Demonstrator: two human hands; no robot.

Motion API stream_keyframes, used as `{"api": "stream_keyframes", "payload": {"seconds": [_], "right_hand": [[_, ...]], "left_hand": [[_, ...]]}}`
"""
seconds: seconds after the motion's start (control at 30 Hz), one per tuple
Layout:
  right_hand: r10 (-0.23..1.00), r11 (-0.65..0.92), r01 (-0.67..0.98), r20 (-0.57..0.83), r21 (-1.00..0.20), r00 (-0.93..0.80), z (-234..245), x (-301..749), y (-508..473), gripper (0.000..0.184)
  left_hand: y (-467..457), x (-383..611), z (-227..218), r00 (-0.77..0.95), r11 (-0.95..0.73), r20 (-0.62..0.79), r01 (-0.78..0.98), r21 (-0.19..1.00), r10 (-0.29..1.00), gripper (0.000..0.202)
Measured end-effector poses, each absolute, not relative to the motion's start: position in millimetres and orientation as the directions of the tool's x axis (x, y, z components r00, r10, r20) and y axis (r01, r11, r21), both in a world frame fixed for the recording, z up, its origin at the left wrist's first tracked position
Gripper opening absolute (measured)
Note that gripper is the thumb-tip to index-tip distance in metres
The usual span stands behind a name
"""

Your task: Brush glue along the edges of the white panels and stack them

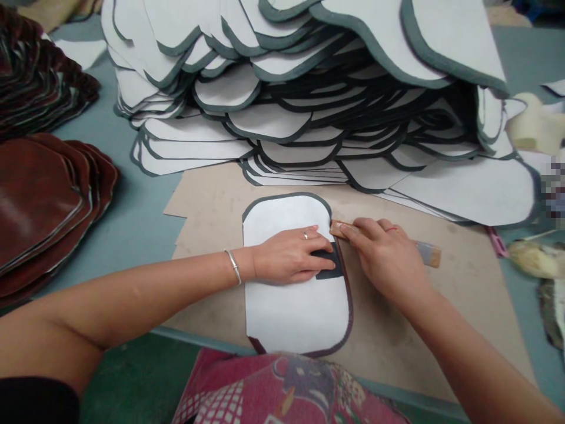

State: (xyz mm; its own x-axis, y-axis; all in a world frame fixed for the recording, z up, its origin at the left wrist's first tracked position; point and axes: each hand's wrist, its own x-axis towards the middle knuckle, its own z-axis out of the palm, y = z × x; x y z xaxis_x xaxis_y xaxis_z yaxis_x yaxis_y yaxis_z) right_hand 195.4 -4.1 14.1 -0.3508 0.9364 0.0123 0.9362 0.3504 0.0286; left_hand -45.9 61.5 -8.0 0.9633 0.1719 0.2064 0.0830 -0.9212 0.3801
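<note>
A white panel point(282, 318) with rounded corners lies in front of me, edged in dark grey at the top and in dark brown along the lower right side. My left hand point(293, 256) rests on it, fingers stretched out, partly over a dark grey rectangular patch point(333, 268) at the panel's right edge. My right hand point(386, 253) is closed around a flat wooden tool point(430, 255) with a grey band near its rear end. The tool's front tip touches the panel's right edge, just above the patch. The palm hides its middle.
Beneath the panel lies a tan board point(212, 206) on the grey-green table point(145, 206). A tall, leaning heap of white panels with dark edges point(291, 123) stands behind it. Brown leather-like pieces point(39, 200) are stacked at the left. A pink object point(498, 241) and yellowish scraps point(536, 259) lie at the right.
</note>
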Motion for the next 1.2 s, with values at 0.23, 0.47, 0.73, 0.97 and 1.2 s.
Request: {"api": "stream_keyframes", "payload": {"seconds": [0.23, 0.47, 0.73, 0.97, 1.2], "right_hand": [[0.946, 0.323, 0.946, 0.040, -0.037, -0.322, 11, 191, 14, 0.041], [0.989, 0.132, 0.988, 0.083, -0.084, -0.125, 0, 191, -112, 0.040], [0.988, -0.139, 0.990, 0.066, -0.020, 0.140, 2, 163, -159, 0.049], [0.997, -0.038, 0.998, 0.065, 0.049, 0.035, 3, 204, -116, 0.043], [0.998, 0.046, 0.999, 0.050, 0.011, -0.047, 2, 220, -112, 0.038]], "left_hand": [[64, -48, -23, 0.836, -0.861, 0.324, 0.296, 0.414, 0.443, 0.029], [64, -14, -27, 0.905, -0.896, 0.252, 0.235, 0.378, 0.343, 0.032], [25, 15, -20, 0.941, -0.900, 0.206, 0.168, 0.402, 0.267, 0.037], [26, 13, -18, 0.944, -0.892, 0.192, 0.166, 0.421, 0.267, 0.042], [41, 10, -18, 0.968, -0.907, 0.220, 0.018, 0.421, 0.121, 0.030]]}}
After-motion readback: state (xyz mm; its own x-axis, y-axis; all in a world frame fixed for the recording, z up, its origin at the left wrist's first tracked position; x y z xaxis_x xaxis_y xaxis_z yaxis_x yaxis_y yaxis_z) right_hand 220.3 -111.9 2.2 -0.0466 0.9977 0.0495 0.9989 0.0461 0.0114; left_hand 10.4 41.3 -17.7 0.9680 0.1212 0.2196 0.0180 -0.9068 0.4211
